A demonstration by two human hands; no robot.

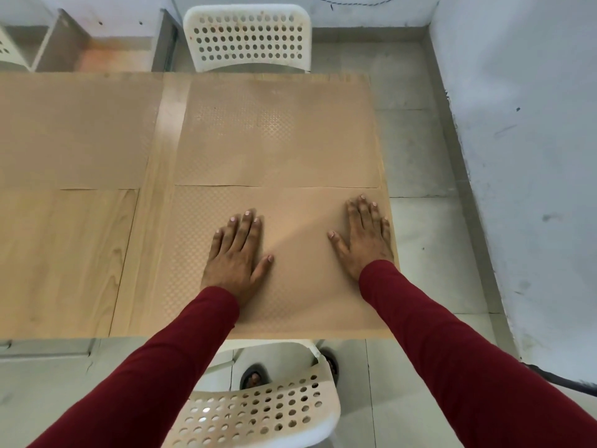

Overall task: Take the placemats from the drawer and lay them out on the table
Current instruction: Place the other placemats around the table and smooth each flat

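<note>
Tan and thin, the near placemat (290,286) lies on the wooden table (64,253), just in front of the far placemat (277,134). It looks light and bendy. Left hand (237,253) and right hand (365,237) press it, fingers spread flat. Lift it by an edge.

Tabletop (80,253) spans the frame's middle. Near placemat (297,286) lies at its lower right corner; far placemat (277,134) directly above it, edges meeting. Third placemat (74,134) at upper left. Left hand (235,253) and right hand (365,237) flat on near placemat. Far chair (247,37) top centre; near chair (258,412) bottom centre.
</note>
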